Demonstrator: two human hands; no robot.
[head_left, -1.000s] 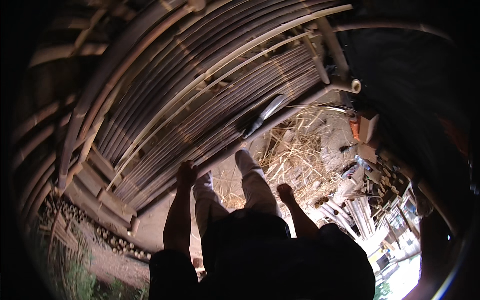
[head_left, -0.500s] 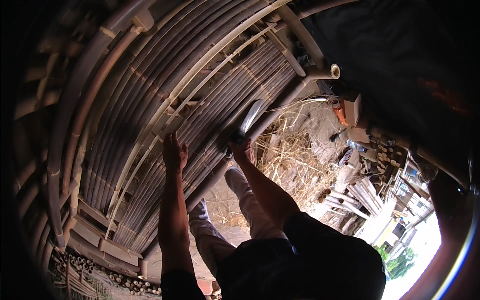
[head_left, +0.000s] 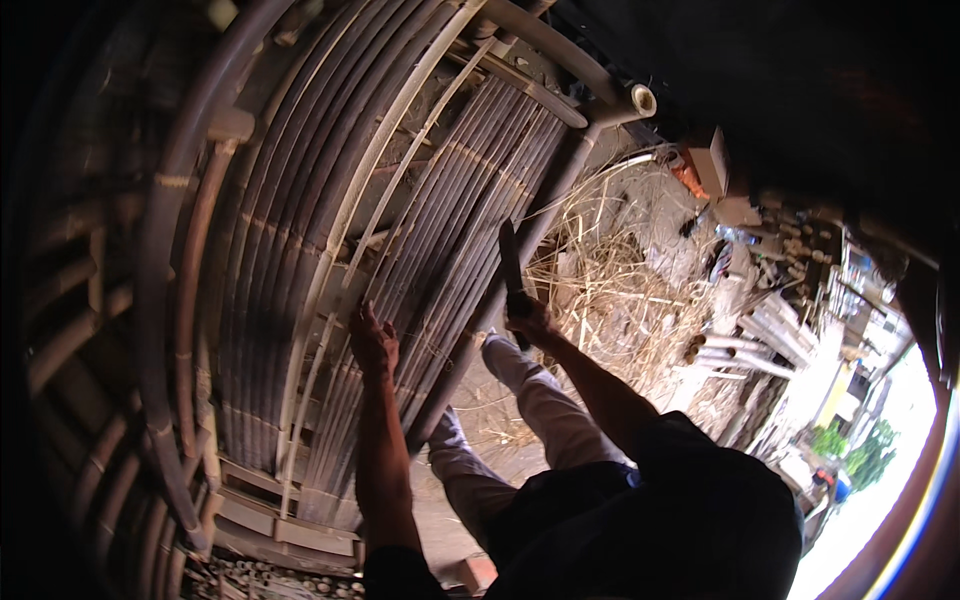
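Observation:
A dark-brown bamboo bench lies in front of me, with a slatted seat (head_left: 440, 240) and a slatted back (head_left: 270, 230). My left hand (head_left: 375, 345) is over the seat slats, near the pale strip along their far side. Its fingers are apart and hold nothing; whether they touch the slats I cannot tell. By the thick front pole (head_left: 560, 190) of the seat, my right hand (head_left: 532, 318) is closed round the handle of a large knife (head_left: 510, 255). The blade points up and away from me, looking dark and narrow.
Loose straw-like bamboo shavings (head_left: 600, 290) cover the ground right of the bench. Beyond them are cut bamboo poles (head_left: 770, 340) and an opened cardboard box (head_left: 708, 165). More bamboo ends (head_left: 270, 580) are piled at the lower left. My legs (head_left: 550, 400) stand close to the front pole.
The view has turned, so the bench looks steeper. The knife's blade has gone from bright and broad to dark and narrow. My left hand still holds nothing.

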